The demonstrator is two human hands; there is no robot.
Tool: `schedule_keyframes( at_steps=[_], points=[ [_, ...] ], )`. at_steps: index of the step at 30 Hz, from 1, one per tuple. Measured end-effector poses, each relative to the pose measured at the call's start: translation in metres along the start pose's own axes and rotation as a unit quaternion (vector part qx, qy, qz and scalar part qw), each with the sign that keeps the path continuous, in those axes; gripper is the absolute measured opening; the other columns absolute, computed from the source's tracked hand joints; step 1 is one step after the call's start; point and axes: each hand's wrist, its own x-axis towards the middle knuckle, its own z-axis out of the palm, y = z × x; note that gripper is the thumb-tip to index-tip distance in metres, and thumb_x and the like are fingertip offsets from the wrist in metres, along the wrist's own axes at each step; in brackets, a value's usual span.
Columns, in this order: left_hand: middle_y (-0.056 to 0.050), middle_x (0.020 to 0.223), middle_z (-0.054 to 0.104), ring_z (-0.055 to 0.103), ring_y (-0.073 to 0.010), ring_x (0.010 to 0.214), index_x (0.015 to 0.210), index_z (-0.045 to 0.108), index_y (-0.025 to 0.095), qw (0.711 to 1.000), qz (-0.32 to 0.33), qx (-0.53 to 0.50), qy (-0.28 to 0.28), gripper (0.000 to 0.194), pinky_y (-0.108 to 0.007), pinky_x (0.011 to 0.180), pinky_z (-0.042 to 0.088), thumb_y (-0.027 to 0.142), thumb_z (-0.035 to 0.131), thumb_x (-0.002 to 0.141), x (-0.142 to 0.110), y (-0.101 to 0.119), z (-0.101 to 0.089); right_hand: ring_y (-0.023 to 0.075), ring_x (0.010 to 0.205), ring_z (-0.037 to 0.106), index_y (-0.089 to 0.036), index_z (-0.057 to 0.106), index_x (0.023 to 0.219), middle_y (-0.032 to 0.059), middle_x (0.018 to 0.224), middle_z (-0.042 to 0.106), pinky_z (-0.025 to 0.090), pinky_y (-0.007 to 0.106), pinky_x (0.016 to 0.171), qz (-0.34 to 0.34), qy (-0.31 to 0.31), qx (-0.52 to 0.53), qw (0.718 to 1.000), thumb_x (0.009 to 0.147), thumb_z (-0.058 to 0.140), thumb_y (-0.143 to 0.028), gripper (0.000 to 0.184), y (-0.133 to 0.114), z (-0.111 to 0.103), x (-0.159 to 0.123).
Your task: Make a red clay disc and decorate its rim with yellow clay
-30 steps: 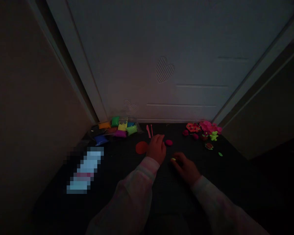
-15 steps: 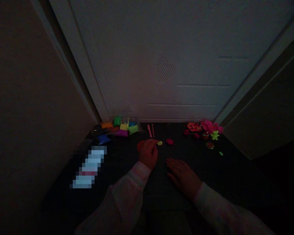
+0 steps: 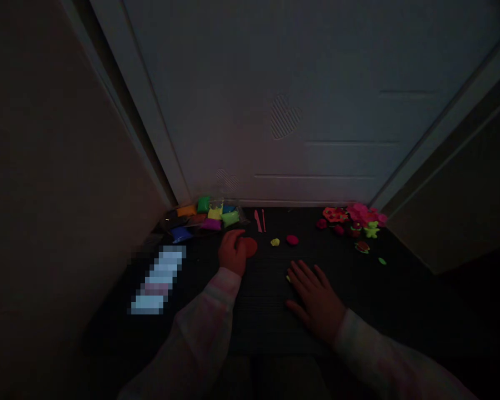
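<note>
On the dark table, my left hand [image 3: 232,251] rests at the left edge of a flat orange disc [image 3: 250,247]. Its fingers are curved and the thumb is apart from them; the hand partly covers the disc. My right hand [image 3: 316,297] lies flat with fingers spread, and a small yellow bit [image 3: 289,279] peeks out at its fingertips. Beyond the hands are a crumpled yellow lump [image 3: 275,243] and a smooth pinkish-red oval [image 3: 292,240].
Colourful clay packets [image 3: 211,224] lie at the back left, beside a pink plastic knife [image 3: 258,221] and a thin pink stick [image 3: 264,220]. A blurred bright panel [image 3: 158,280] is at left. Pink flower shapes [image 3: 360,214] and a yellow-green figure [image 3: 371,229] sit back right.
My left hand has drawn left, away from the yellow lump, uncovering part of the orange disc. My right fingers have spread, with a yellow bit now showing by them. The view has shifted slightly.
</note>
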Motion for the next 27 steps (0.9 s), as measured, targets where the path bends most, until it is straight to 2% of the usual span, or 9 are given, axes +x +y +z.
schedule_keyframes(
  at_steps=[4, 8, 9, 13, 14, 16, 19, 22, 27],
  points=[
    [-0.005, 0.084, 0.055, 0.051, -0.0141, 0.080, 0.081, 0.056, 0.016, 1.000, -0.012, -0.003, -0.003, 0.020, -0.027, 0.073, 0.042, 0.010, 0.041, 0.069, 0.000, 0.002, -0.001, 0.0233, 0.119, 0.021, -0.021, 0.021, 0.126, 0.0051, 0.130, 0.028, 0.011, 0.048, 0.094, -0.059, -0.017, 0.006, 0.998, 0.078, 0.026, -0.049, 0.056, 0.002, -0.001, 0.000],
    [-0.005, 0.084, 0.055, 0.051, -0.0145, 0.080, 0.081, 0.056, 0.015, 1.000, -0.015, 0.004, -0.006, 0.020, -0.027, 0.073, 0.041, 0.011, 0.041, 0.069, 0.001, 0.002, -0.001, 0.0252, 0.119, 0.022, -0.017, 0.026, 0.125, 0.0088, 0.129, 0.031, 0.009, 0.050, 0.093, 0.012, 0.001, -0.006, 1.000, 0.079, 0.025, -0.049, 0.056, 0.008, -0.001, 0.004],
    [-0.005, 0.084, 0.055, 0.051, -0.0146, 0.080, 0.081, 0.056, 0.015, 1.000, -0.014, 0.006, -0.008, 0.020, -0.028, 0.073, 0.041, 0.011, 0.041, 0.070, 0.001, 0.002, -0.001, 0.0254, 0.119, 0.022, -0.017, 0.027, 0.124, 0.0090, 0.129, 0.030, 0.009, 0.050, 0.093, 0.010, 0.000, -0.004, 1.000, 0.079, 0.025, -0.048, 0.056, 0.008, -0.001, 0.004],
    [-0.005, 0.084, 0.055, 0.051, -0.0148, 0.081, 0.080, 0.056, 0.015, 1.000, -0.013, 0.006, -0.010, 0.019, -0.028, 0.073, 0.041, 0.012, 0.040, 0.070, 0.001, 0.001, 0.000, 0.0205, 0.119, 0.023, -0.020, 0.018, 0.127, 0.0050, 0.131, 0.026, 0.009, 0.045, 0.096, -0.108, -0.051, 0.042, 0.992, 0.079, 0.025, -0.047, 0.055, -0.001, -0.006, 0.001],
    [-0.005, 0.084, 0.055, 0.051, -0.0148, 0.081, 0.080, 0.056, 0.016, 1.000, -0.013, 0.005, -0.009, 0.019, -0.028, 0.073, 0.041, 0.012, 0.040, 0.070, 0.001, 0.001, 0.001, 0.0199, 0.119, 0.023, -0.020, 0.017, 0.127, 0.0049, 0.131, 0.026, 0.009, 0.044, 0.096, -0.118, -0.057, 0.052, 0.990, 0.079, 0.025, -0.047, 0.055, -0.004, -0.007, 0.000],
    [-0.004, 0.084, 0.055, 0.051, -0.0148, 0.081, 0.080, 0.056, 0.016, 1.000, -0.013, 0.001, -0.011, 0.019, -0.028, 0.073, 0.041, 0.012, 0.041, 0.070, 0.001, 0.000, 0.001, 0.0210, 0.119, 0.024, -0.019, 0.018, 0.127, 0.0061, 0.130, 0.028, 0.011, 0.044, 0.096, -0.087, -0.050, 0.059, 0.993, 0.079, 0.026, -0.046, 0.056, -0.006, -0.008, -0.001],
    [-0.004, 0.084, 0.055, 0.051, -0.0148, 0.081, 0.080, 0.056, 0.016, 1.000, -0.024, 0.000, -0.012, 0.019, -0.028, 0.073, 0.042, 0.011, 0.041, 0.070, 0.001, -0.001, 0.002, 0.0243, 0.118, 0.023, -0.021, 0.025, 0.125, 0.0067, 0.128, 0.032, 0.013, 0.048, 0.094, -0.024, -0.022, 0.060, 0.998, 0.079, 0.029, -0.045, 0.052, -0.002, -0.005, 0.001],
    [-0.004, 0.083, 0.055, 0.051, -0.0148, 0.081, 0.079, 0.056, 0.016, 0.999, -0.032, 0.006, -0.013, 0.019, -0.029, 0.073, 0.041, 0.011, 0.041, 0.069, 0.002, -0.001, 0.002, 0.0229, 0.118, 0.024, -0.022, 0.027, 0.123, 0.0066, 0.128, 0.033, 0.015, 0.048, 0.094, -0.014, 0.019, 0.084, 0.996, 0.079, 0.032, -0.042, 0.049, 0.007, -0.001, 0.005],
    [-0.004, 0.083, 0.054, 0.051, -0.0147, 0.081, 0.079, 0.056, 0.016, 0.999, -0.042, 0.007, -0.014, 0.019, -0.028, 0.073, 0.041, 0.010, 0.041, 0.069, 0.003, 0.000, 0.002, 0.0177, 0.108, 0.038, -0.015, 0.038, 0.113, 0.0103, 0.115, 0.046, 0.030, 0.035, 0.089, 0.085, 0.171, 0.154, 0.969, 0.081, 0.031, -0.032, 0.037, 0.024, -0.001, 0.031]
  ],
)
